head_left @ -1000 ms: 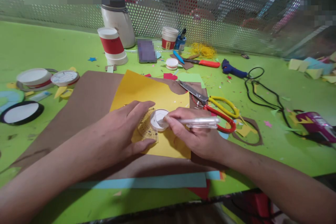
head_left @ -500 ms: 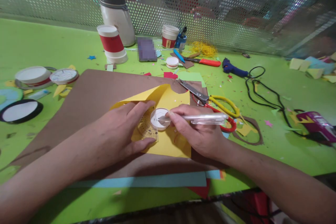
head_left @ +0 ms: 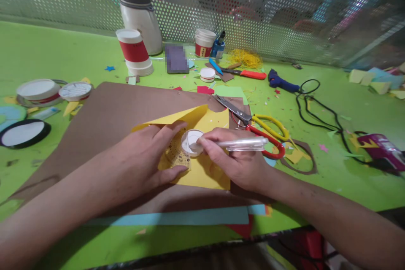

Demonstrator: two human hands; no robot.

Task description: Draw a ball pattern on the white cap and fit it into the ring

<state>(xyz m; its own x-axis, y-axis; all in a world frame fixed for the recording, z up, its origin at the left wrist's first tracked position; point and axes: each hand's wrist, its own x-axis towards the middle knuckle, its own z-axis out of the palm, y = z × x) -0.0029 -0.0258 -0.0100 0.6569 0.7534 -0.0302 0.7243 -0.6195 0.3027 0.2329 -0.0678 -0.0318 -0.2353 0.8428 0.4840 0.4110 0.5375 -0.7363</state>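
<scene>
My left hand [head_left: 158, 147] presses a clear protractor [head_left: 175, 152] down, thumb and fingers set apart along its edges. The protractor partly overlaps a small white disc [head_left: 189, 138] lying on a sheet of yellow paper [head_left: 218, 177]. A faint line shows on the disc. In my right hand [head_left: 230, 152] a clear pen [head_left: 247, 143] is pinched, its tip end over the disc's right side; whether the tip touches is too blurred to tell. Beneath the yellow paper, whose far left edge curls up, is a big brown sheet [head_left: 91, 135].
Scissors [head_left: 237, 112] with red and yellow handles lie beyond my right hand. Farther back are a red-handled cutter [head_left: 253, 75], paper cups [head_left: 134, 52], a blue glue gun [head_left: 281, 81] with a black cord and a white jug [head_left: 142, 25]. Paper scraps dot the green table [head_left: 335, 194].
The pen in my right hand has shifted slightly left and tilts differently, its tip end now less visible. My left hand and the protractor stay put.
</scene>
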